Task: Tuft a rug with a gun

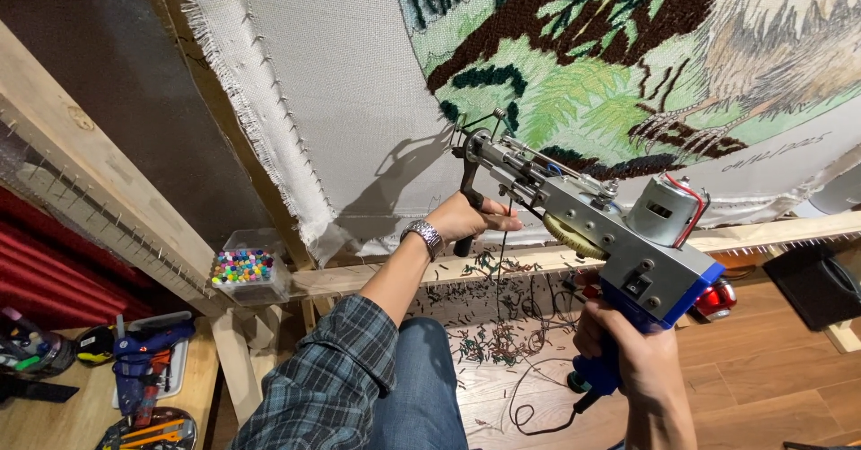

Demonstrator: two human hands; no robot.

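A grey and blue tufting gun (592, 226) points its needle at the lower edge of a tufted picture of green leaves, brown branches and a pale bird on white backing cloth (359, 82). My right hand (628, 351) is shut on the gun's blue rear grip. My left hand (466, 219), with a metal watch on the wrist, grips the black front handle under the needle end. A dark yarn strand hangs down from the gun toward the floor.
The cloth is stretched on a wooden frame (108, 190) with rows of nails. A clear box of coloured pins (247, 271) sits on the frame's lower corner. A blue glue gun (143, 351) and tools lie on a bench at left. Yarn scraps (502, 333) litter the wooden floor.
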